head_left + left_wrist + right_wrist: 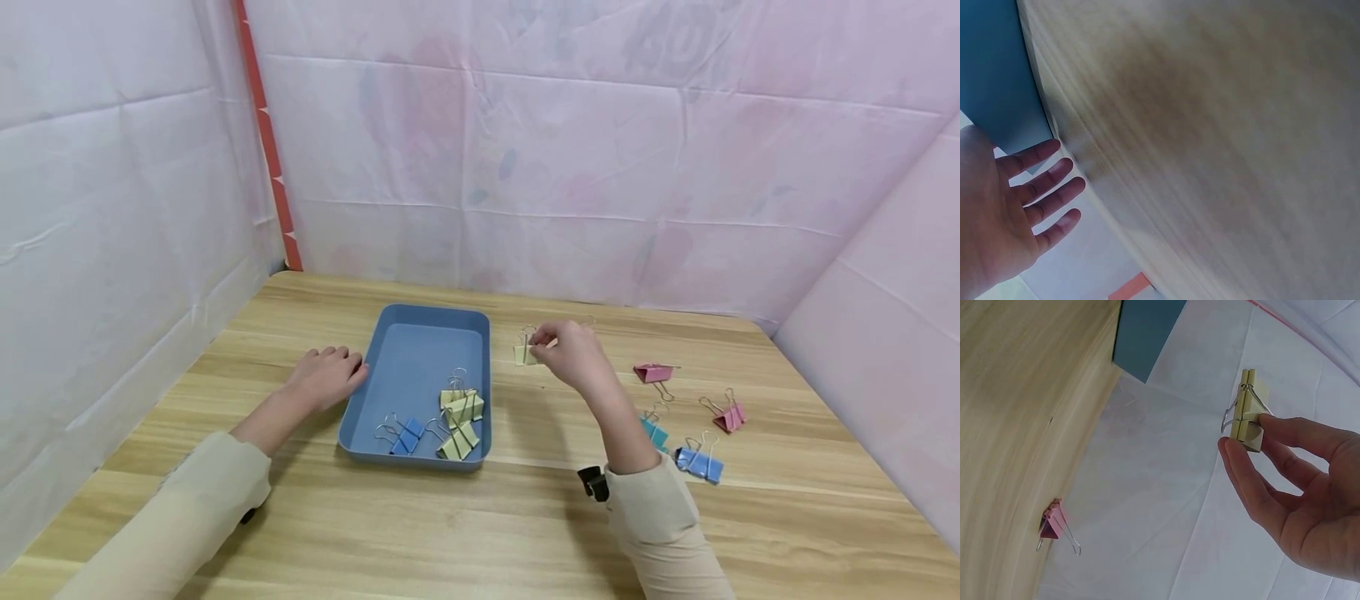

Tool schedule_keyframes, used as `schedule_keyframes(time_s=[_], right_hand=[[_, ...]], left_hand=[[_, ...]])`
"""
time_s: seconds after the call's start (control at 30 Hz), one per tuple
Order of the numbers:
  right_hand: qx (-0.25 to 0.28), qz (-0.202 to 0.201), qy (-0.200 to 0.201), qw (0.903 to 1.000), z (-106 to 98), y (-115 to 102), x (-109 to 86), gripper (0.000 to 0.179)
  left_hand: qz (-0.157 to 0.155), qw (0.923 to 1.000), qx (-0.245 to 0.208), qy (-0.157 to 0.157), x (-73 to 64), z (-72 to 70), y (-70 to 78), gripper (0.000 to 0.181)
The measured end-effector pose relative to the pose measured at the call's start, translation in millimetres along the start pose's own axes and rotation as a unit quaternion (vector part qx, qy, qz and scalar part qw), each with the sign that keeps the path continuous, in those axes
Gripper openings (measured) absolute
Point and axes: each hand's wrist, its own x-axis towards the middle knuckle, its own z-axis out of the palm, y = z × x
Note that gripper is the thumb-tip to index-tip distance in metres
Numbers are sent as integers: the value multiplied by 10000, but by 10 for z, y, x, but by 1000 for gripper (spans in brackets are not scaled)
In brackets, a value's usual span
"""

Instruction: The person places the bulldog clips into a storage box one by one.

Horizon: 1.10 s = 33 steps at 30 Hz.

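Thumb and fingertips of my right hand (pixel 573 354) pinch a pale yellow binder clip (pixel 1247 415) above the table, to the right of the tray. Its wire handles are spread to either side in the right wrist view. My left hand (pixel 326 379) is beside the blue-grey tray (pixel 390 312), its thumb at the left rim. In the left wrist view, the fingers (pixel 1054 200) are extended and spread, holding nothing. Inside the tray, several yellow binder clips (pixel 459 442) lie in the near right corner, with a blue binder clip (pixel 407 437) to their left.
Right of the tray, a pink binder clip (pixel 652 373), another pink clip (pixel 731 417), a teal clip (pixel 655 433) and a blue clip (pixel 699 464) lie on the wooden table (pixel 450 533). The right forearm partly covers the teal one. White sheeting (pixel 480 167) surrounds the table's back and sides.
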Motion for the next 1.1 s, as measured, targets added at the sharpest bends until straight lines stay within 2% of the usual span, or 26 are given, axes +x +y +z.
schedule_keyframes(time_s=[0.37,0.5,0.7,0.9,1.1], right_hand=[[33,-222,94,9997,57,-100,9,8],[87,-421,189,9989,103,-141,41,7],[314,-634,100,9974,168,-219,63,8],[250,-892,113,9956,231,-297,59,7],[435,-983,-118,9941,323,-370,54,7]], left_hand=[[-96,9998,25,-172,25,22,-10,46],[-105,9999,33,-89,21,16,-19,46],[-61,10000,62,-13,37,24,-41,44],[-78,10000,40,-22,27,27,-39,44],[-96,9999,74,-46,30,26,-41,45]])
